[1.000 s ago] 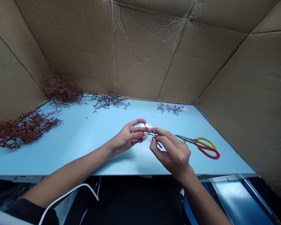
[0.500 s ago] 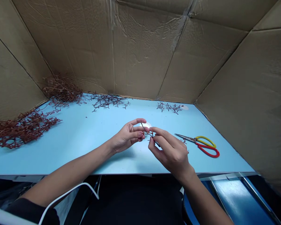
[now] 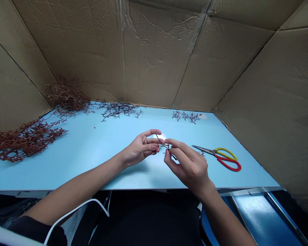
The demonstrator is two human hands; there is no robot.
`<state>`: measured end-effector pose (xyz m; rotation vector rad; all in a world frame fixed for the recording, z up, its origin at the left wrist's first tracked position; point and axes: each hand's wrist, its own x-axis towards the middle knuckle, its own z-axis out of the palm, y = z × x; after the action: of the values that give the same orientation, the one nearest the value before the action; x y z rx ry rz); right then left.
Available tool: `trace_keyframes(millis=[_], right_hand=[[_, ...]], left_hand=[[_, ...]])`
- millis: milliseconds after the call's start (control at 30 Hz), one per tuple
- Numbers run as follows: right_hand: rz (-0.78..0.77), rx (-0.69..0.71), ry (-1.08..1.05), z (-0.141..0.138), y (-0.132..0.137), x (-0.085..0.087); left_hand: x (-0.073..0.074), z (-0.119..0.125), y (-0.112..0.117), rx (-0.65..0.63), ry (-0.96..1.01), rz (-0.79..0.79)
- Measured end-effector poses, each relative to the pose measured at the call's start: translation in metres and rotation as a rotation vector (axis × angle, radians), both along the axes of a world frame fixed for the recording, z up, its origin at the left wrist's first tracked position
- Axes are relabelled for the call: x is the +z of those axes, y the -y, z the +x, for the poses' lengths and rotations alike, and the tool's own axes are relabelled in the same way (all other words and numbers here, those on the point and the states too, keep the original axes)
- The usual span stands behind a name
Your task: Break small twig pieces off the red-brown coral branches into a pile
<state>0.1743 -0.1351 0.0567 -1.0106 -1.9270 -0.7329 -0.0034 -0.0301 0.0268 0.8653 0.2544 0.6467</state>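
Between my two hands, above the light blue table (image 3: 113, 136), is a thin dark forked twig (image 3: 164, 146). My left hand (image 3: 143, 145) is closed on its left branches, thumb and fingers pinching them. With thumb and fingertips my right hand (image 3: 188, 162) grips the twig near its fork, and a dark end pokes out under the fingers. Behind the fingertips a white round piece (image 3: 159, 137) lies on the table, partly covered. Scissors (image 3: 218, 153) with one yellow and one red handle lie to the right of my right hand, blades pointing left.
Reddish-brown branching pieces form a heap (image 3: 28, 140) at the left and another pile (image 3: 69, 97) in the back left corner. Darker branched twigs (image 3: 120, 110) lie along the back, with small ones (image 3: 186, 116) farther right beside a white disc (image 3: 202, 116). Cardboard walls (image 3: 154, 61) enclose the table.
My right hand has shifted very slightly to the right, still gripping the twig. My left hand keeps its hold in nearly the same place.
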Motion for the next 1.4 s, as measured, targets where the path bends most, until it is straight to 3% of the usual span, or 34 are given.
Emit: trace_keyframes(millis=[400, 800, 1400], right_hand=[[-0.013, -0.005, 0.054, 0.001, 0.0, -0.002], [0.006, -0.027, -0.063, -0.005, 0.0, -0.019], [-0.005, -0.006, -0.152, -0.01, -0.004, -0.027]], left_hand=[[-0.009, 0.003, -0.003, 0.049, 0.007, 0.079], [-0.002, 0.008, 0.007, 0.167, 0.006, 0.122], [-0.002, 0.007, 0.011, 0.2, -0.024, 0.101]])
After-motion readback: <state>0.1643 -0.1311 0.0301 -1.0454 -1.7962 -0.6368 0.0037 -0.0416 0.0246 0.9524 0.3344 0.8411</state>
